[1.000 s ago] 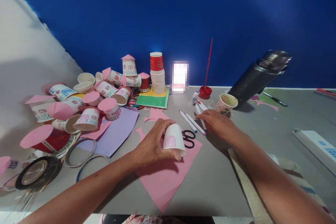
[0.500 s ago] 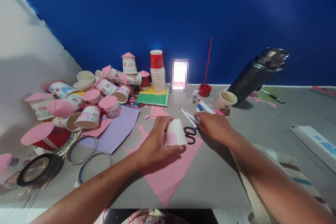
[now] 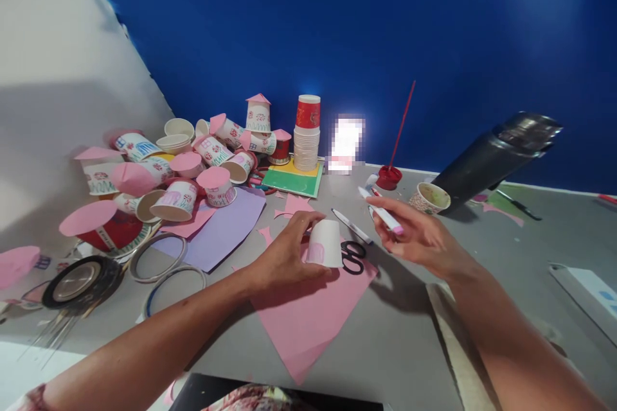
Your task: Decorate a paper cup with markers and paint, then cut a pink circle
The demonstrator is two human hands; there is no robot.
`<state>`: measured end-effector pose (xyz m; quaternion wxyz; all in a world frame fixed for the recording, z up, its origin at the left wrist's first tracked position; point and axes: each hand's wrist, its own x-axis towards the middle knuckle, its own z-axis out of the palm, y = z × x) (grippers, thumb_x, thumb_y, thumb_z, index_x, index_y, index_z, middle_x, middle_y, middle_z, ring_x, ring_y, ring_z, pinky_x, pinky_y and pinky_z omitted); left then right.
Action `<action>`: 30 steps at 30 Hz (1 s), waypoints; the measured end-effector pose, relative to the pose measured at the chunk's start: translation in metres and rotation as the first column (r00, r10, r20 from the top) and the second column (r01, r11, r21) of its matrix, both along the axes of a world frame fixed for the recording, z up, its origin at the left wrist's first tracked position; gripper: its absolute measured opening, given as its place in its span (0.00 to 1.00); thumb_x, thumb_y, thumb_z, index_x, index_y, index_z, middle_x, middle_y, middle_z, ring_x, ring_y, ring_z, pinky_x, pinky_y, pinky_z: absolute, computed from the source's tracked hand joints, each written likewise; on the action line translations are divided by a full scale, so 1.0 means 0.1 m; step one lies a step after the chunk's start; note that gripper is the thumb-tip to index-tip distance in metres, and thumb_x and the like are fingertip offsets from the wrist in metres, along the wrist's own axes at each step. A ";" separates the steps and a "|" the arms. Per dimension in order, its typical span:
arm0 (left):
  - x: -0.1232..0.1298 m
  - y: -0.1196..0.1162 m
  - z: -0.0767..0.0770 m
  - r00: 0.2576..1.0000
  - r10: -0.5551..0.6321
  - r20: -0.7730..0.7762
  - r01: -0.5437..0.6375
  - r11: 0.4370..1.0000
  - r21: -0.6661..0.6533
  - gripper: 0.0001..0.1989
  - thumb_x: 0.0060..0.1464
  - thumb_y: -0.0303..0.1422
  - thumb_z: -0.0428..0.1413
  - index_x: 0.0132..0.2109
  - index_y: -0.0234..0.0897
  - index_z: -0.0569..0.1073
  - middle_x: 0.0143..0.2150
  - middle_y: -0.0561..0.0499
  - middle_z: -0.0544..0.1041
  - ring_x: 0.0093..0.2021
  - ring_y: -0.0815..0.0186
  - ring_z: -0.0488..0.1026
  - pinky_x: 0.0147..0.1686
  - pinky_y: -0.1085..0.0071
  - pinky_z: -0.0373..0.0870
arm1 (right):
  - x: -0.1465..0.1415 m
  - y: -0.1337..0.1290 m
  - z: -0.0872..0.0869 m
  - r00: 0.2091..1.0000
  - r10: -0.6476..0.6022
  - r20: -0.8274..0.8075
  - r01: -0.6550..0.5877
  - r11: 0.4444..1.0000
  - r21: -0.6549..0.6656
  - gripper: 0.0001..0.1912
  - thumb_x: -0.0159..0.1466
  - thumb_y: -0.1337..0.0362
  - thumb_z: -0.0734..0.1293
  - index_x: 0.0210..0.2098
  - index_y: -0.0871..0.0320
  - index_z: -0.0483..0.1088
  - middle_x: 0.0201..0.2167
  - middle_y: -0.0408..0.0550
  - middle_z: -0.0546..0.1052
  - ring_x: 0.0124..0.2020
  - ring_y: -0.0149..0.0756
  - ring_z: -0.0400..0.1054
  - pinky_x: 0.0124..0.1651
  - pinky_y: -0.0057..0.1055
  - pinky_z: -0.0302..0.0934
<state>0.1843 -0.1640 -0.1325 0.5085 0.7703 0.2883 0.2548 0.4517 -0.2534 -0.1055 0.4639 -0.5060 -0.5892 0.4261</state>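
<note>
My left hand (image 3: 284, 253) is closed around a white paper cup (image 3: 330, 243), which is upside down with a pink shape drawn on its side. Raised above the table, my right hand (image 3: 414, 231) grips a white marker (image 3: 383, 212) with a pink end. Other pens may be bunched in that hand; the fingers partly hide them. Beneath the cup lies a sheet of pink paper (image 3: 303, 321). The black handles of a pair of scissors (image 3: 354, 257) show just right of the cup. Between the two hands, another white marker (image 3: 351, 226) rests on the table.
Decorated cups with pink paper tops (image 3: 173, 199) crowd the left side, near tape rolls (image 3: 159, 258) and purple paper (image 3: 222, 225). Behind stands a stack of cups (image 3: 306, 148). To the right are a patterned cup (image 3: 431, 199), a leaning black flask (image 3: 486, 160) and a power strip (image 3: 583, 289).
My right hand has lifted off the table with the pink-ended marker, and several pens have gone from the spot where it was. My left hand still holds the cup. The view has shifted slightly.
</note>
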 end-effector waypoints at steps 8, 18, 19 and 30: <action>-0.01 -0.01 0.05 0.999 -0.032 -0.017 0.033 0.999 0.014 0.39 0.43 0.33 0.71 0.61 0.46 0.64 0.62 0.45 0.67 0.65 0.52 0.67 0.68 0.49 0.67 | -0.30 -0.11 -0.01 0.938 -0.318 0.137 0.236 0.876 0.421 0.11 0.71 0.59 0.68 0.49 0.52 0.80 0.28 0.43 0.79 0.24 0.31 0.69 0.29 0.30 0.65; 0.02 -0.05 -0.01 0.999 -0.049 -0.019 0.051 0.992 0.116 0.37 0.46 0.35 0.71 0.61 0.47 0.65 0.60 0.46 0.68 0.62 0.54 0.70 0.65 0.50 0.71 | -0.50 -0.13 0.09 0.815 -0.421 0.398 0.140 0.810 0.570 0.04 0.69 0.65 0.69 0.38 0.53 0.77 0.29 0.43 0.82 0.26 0.33 0.75 0.32 0.28 0.69; 0.02 -0.05 -0.01 0.999 -0.048 -0.022 0.050 0.990 0.128 0.37 0.46 0.34 0.71 0.61 0.47 0.65 0.60 0.47 0.69 0.62 0.54 0.70 0.64 0.50 0.71 | -0.50 -0.12 0.08 0.813 -0.416 0.407 0.128 0.811 0.571 0.04 0.69 0.66 0.69 0.38 0.53 0.77 0.29 0.43 0.82 0.26 0.33 0.75 0.32 0.28 0.68; 0.02 -0.07 -0.02 0.998 -0.052 -0.026 0.055 0.986 0.156 0.38 0.46 0.34 0.72 0.60 0.46 0.64 0.60 0.47 0.69 0.62 0.55 0.70 0.63 0.53 0.72 | -0.49 -0.08 0.07 0.805 -0.406 0.432 0.069 0.788 0.612 0.03 0.69 0.67 0.69 0.38 0.56 0.76 0.28 0.42 0.81 0.26 0.30 0.75 0.30 0.26 0.65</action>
